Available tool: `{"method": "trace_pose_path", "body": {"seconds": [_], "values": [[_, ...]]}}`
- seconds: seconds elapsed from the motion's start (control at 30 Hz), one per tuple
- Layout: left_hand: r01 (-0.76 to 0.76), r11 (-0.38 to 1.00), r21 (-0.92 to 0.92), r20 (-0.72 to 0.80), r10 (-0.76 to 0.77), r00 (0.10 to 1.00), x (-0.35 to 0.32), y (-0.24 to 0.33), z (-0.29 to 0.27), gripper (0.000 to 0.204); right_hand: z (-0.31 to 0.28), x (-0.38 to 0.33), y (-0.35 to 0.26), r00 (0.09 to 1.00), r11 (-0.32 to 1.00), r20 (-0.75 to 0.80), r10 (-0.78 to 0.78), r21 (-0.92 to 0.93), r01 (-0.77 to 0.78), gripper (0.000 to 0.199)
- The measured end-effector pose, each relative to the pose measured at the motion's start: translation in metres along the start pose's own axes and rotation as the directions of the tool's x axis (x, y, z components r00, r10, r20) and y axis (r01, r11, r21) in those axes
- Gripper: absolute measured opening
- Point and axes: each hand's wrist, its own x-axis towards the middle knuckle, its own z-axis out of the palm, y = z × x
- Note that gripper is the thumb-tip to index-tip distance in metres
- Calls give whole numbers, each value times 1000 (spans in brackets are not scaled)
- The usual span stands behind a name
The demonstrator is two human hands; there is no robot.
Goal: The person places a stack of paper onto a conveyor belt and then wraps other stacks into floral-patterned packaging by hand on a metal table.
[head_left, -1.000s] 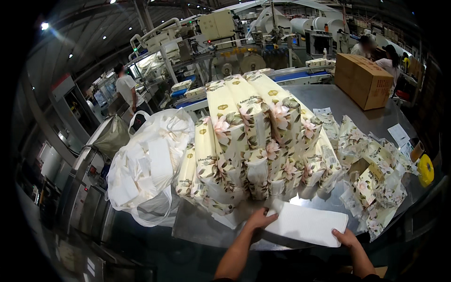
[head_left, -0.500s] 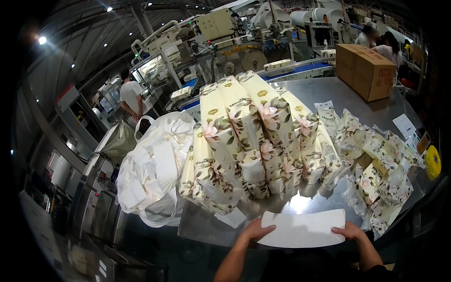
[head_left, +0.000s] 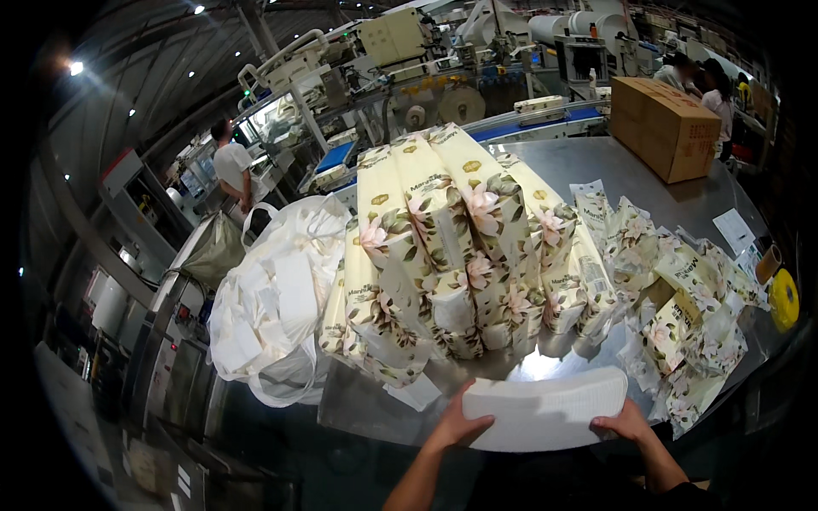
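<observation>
A thick stack of white tissue sheets (head_left: 545, 415) is held level at the near edge of the metal table, its middle sagging a little. My left hand (head_left: 457, 423) grips its left end, thumb on the face toward me. At the other end, my right hand (head_left: 629, 421) is closed on it the same way. Just beyond the stack stands a pile of cream, flower-printed tissue packs (head_left: 460, 255). To the right lies a heap of crumpled flower-printed wrappers (head_left: 690, 315).
A big white bag (head_left: 281, 294) full of white tissue stands left of the packs. A cardboard box (head_left: 665, 128) sits at the table's far right, with a yellow tape roll (head_left: 784, 300) on the right edge. Machines and a blue conveyor (head_left: 545, 124) run behind; a person (head_left: 233, 166) stands far left.
The tissue stack is tilted and bowed more, its right end raised slightly, both hands still on it. The person at far left has turned and stands more upright.
</observation>
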Motion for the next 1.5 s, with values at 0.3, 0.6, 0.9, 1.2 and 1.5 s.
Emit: {"method": "trace_pose_path", "body": {"seconds": [0.3, 0.6, 0.9, 1.2, 1.5], "values": [[-77, 971, -225, -286, 10, 958, -45, -27, 17, 134, 25, -4, 33, 996, 996, -32, -83, -21, 82, 96], [285, 756, -589, -1, -353, 936, -36, -17, -18, 66, -22, 7, -12, 912, 902, 289, 291, 235, -362, 71], [184, 895, -405, -116, -250, 961, -40, -7, 4, 86, 9, 5, -36, 966, 967, 146, 211, 110, -228, 89], [-73, 947, -314, -162, 22, 987, -45, -30, 13, 99, 8, -10, 0, 993, 992, 52, -102, -69, 106, 130], [123, 986, -117, -27, -127, 992, -62, -55, 2, 102, 23, -13, 30, 1000, 918, -9, 7, 396, -3, 128]]}}
